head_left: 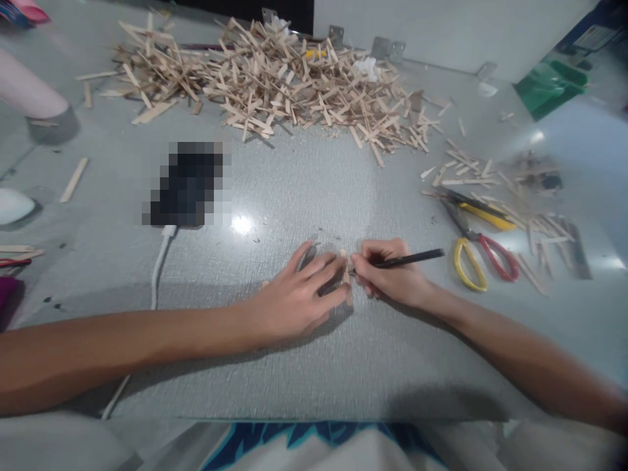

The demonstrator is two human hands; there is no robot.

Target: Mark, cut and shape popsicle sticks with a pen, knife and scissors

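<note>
My left hand [307,291] lies palm down near the table's front. Its thumb and a fingertip hold a small flat wooden stick piece [348,294] on the surface, while the other fingers are spread. My right hand [387,271] is closed around a slim black pen [417,258]. The pen slants to the right, and its tip is at the stick piece, partly hidden by my fingers; whether it touches cannot be made out. Right of that hand lie wire-cutter-like scissors with one yellow and one red handle [498,258].
A big heap of wooden stick pieces [294,85] spreads along the back. A yellow-and-black cutter [485,212] lies at the right among loose pieces. Left are a pixelated dark device [186,186] with a white cable [157,268], a pale cylinder [29,85] and a white rounded object [14,205].
</note>
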